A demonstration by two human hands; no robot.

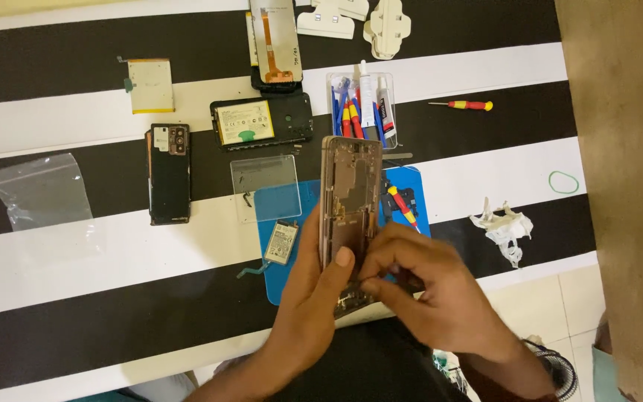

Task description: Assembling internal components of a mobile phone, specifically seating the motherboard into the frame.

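Left hand cradles the opened phone frame from below and beside, thumb on its lower face; right hand pinches at the frame's bottom end, fingertips narrow, what they grip too small to tell. Left to right on the striped table: clear plastic bag with bare room around it, dark back cover, battery phone body, small battery on the blue mat, tool tray just beyond the frame, red screwdriver, crumpled tissue, green band near the table's right edge. The frame is held upright-tilted, coppery, inner boards exposed. Its bottom end is possibly hidden behind the fingers.
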